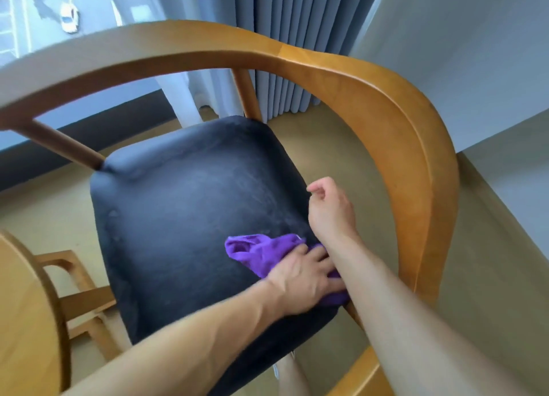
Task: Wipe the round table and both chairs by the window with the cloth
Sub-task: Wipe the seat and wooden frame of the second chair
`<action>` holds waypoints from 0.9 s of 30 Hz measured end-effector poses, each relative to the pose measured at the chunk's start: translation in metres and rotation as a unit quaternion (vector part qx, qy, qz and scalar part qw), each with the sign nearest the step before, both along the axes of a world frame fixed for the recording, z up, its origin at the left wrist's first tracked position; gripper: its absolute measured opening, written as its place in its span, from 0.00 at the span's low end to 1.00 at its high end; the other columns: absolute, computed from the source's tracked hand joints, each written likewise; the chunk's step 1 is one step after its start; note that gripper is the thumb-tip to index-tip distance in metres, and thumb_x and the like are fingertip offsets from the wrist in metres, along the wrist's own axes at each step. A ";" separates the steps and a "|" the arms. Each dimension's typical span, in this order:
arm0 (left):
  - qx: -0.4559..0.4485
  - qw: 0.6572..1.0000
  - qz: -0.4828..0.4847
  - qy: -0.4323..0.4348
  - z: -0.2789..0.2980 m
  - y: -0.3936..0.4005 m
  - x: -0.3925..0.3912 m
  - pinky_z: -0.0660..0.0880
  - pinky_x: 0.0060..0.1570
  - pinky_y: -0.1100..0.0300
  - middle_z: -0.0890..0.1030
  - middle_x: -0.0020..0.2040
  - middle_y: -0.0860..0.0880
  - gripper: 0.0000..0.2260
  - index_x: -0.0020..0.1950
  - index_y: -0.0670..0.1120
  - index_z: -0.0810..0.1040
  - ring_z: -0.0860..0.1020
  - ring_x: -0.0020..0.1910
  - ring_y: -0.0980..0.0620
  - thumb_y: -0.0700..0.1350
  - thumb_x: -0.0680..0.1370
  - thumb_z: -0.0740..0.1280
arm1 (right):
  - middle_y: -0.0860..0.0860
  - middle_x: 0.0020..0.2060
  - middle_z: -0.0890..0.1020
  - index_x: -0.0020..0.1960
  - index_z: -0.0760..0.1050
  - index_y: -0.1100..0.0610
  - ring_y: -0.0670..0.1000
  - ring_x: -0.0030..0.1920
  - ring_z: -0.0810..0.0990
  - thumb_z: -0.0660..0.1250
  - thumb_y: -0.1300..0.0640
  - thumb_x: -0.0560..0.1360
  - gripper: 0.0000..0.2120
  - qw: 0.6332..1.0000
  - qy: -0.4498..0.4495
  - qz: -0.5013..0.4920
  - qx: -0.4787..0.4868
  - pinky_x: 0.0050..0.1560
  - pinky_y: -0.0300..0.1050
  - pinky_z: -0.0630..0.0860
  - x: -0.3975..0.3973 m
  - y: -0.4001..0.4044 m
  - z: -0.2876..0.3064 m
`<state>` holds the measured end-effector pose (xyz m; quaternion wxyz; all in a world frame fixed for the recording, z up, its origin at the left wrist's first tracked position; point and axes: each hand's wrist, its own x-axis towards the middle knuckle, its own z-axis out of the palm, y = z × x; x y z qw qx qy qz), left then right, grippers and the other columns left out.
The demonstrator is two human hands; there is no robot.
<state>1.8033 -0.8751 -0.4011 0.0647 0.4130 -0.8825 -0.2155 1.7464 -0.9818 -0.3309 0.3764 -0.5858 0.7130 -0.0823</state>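
A wooden armchair (386, 104) with a black padded seat (184, 217) fills the view below me. A purple cloth (255, 251) lies crumpled on the seat's right side. My left hand (306, 276) presses flat on the cloth, fingers stretched toward the right edge of the seat. Above that edge hovers my right hand (329, 208), its forearm crossing over my left fingertips; its fingers hang loosely curled and hold nothing. The round wooden table (23, 321) shows only its rim at the lower left. The second chair is out of view.
The table's wooden base (80, 291) stands on the beige floor left of the chair. Behind the chair are a window (59, 24), a white sheer curtain (190, 98) and a grey pleated curtain (297, 39). A pale wall (475, 68) runs along the right.
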 end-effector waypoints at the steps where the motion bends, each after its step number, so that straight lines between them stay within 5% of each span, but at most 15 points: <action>1: -0.019 0.999 -0.012 -0.030 -0.001 -0.010 0.021 0.77 0.42 0.49 0.81 0.55 0.47 0.18 0.58 0.54 0.81 0.79 0.51 0.41 0.47 0.72 0.59 | 0.51 0.59 0.78 0.59 0.74 0.52 0.54 0.59 0.74 0.54 0.62 0.79 0.15 0.999 0.013 0.026 0.016 0.50 0.43 0.66 0.000 0.000 -0.004; 3: -0.071 0.991 0.036 -0.107 0.001 -0.040 0.074 0.73 0.41 0.50 0.78 0.58 0.47 0.21 0.62 0.57 0.77 0.76 0.51 0.41 0.48 0.74 0.54 | 0.52 0.62 0.77 0.61 0.74 0.52 0.55 0.62 0.73 0.54 0.59 0.80 0.14 0.999 0.029 0.040 0.018 0.54 0.45 0.67 -0.002 0.002 -0.010; 6: -0.091 0.946 0.235 -0.205 0.006 -0.073 0.174 0.74 0.46 0.47 0.73 0.63 0.44 0.19 0.67 0.58 0.74 0.72 0.55 0.39 0.48 0.76 0.62 | 0.51 0.64 0.76 0.65 0.72 0.50 0.55 0.63 0.73 0.52 0.56 0.82 0.15 0.998 0.031 0.038 0.036 0.58 0.46 0.69 -0.007 0.008 -0.021; 9: -0.066 0.849 0.462 -0.248 0.005 -0.065 0.242 0.73 0.51 0.42 0.71 0.63 0.40 0.18 0.66 0.54 0.73 0.71 0.59 0.36 0.42 0.77 0.62 | 0.50 0.69 0.72 0.70 0.68 0.49 0.54 0.67 0.71 0.52 0.54 0.82 0.18 0.994 0.021 0.050 0.095 0.65 0.49 0.69 -0.009 0.012 -0.031; 11: 0.001 0.770 0.601 -0.214 0.006 -0.060 0.235 0.72 0.55 0.38 0.70 0.64 0.40 0.19 0.65 0.54 0.72 0.70 0.61 0.35 0.40 0.76 0.63 | 0.50 0.71 0.70 0.72 0.66 0.48 0.55 0.69 0.69 0.51 0.52 0.82 0.19 0.990 0.014 0.063 0.127 0.68 0.49 0.66 -0.010 0.013 -0.037; 13: 0.040 0.735 0.654 -0.176 0.008 -0.061 0.194 0.71 0.55 0.39 0.69 0.64 0.40 0.18 0.64 0.53 0.71 0.71 0.61 0.34 0.42 0.75 0.65 | 0.52 0.71 0.70 0.73 0.65 0.49 0.56 0.69 0.68 0.49 0.50 0.82 0.20 0.986 0.007 0.068 0.150 0.69 0.51 0.66 -0.009 0.012 -0.040; 15: 0.069 0.767 0.623 -0.137 0.013 -0.057 0.133 0.74 0.52 0.43 0.69 0.62 0.41 0.17 0.63 0.52 0.70 0.71 0.59 0.36 0.48 0.75 0.67 | 0.53 0.69 0.71 0.71 0.66 0.49 0.58 0.67 0.70 0.46 0.44 0.82 0.22 0.984 -0.005 0.044 0.174 0.69 0.55 0.67 -0.005 0.006 -0.039; 17: 0.078 0.835 0.534 -0.110 0.017 -0.039 0.062 0.76 0.47 0.47 0.68 0.61 0.43 0.22 0.63 0.53 0.69 0.71 0.57 0.38 0.56 0.72 0.69 | 0.54 0.70 0.71 0.73 0.65 0.51 0.60 0.68 0.70 0.45 0.39 0.81 0.27 0.982 -0.013 0.008 0.191 0.70 0.58 0.66 0.000 -0.003 -0.039; 21: 0.128 0.941 0.310 -0.053 0.013 0.016 -0.028 0.71 0.44 0.47 0.67 0.62 0.44 0.20 0.67 0.54 0.68 0.70 0.57 0.39 0.50 0.76 0.66 | 0.63 0.68 0.72 0.69 0.71 0.61 0.63 0.68 0.71 0.51 0.40 0.81 0.29 0.977 0.115 0.040 0.173 0.70 0.54 0.66 -0.004 -0.016 -0.048; 25: 0.076 0.980 0.167 -0.077 0.008 0.011 0.029 0.70 0.43 0.49 0.70 0.60 0.45 0.12 0.62 0.55 0.73 0.71 0.56 0.41 0.48 0.80 0.60 | 0.57 0.65 0.71 0.66 0.72 0.52 0.61 0.63 0.74 0.61 0.48 0.77 0.18 0.982 0.156 0.054 0.096 0.65 0.52 0.70 -0.009 -0.007 -0.049; 27: 0.017 0.976 0.193 -0.102 0.006 -0.001 0.091 0.72 0.43 0.49 0.73 0.58 0.44 0.11 0.60 0.54 0.75 0.73 0.54 0.40 0.49 0.79 0.60 | 0.55 0.63 0.71 0.63 0.74 0.50 0.60 0.59 0.75 0.61 0.51 0.77 0.15 0.985 0.137 0.078 0.071 0.62 0.51 0.71 -0.002 -0.002 -0.052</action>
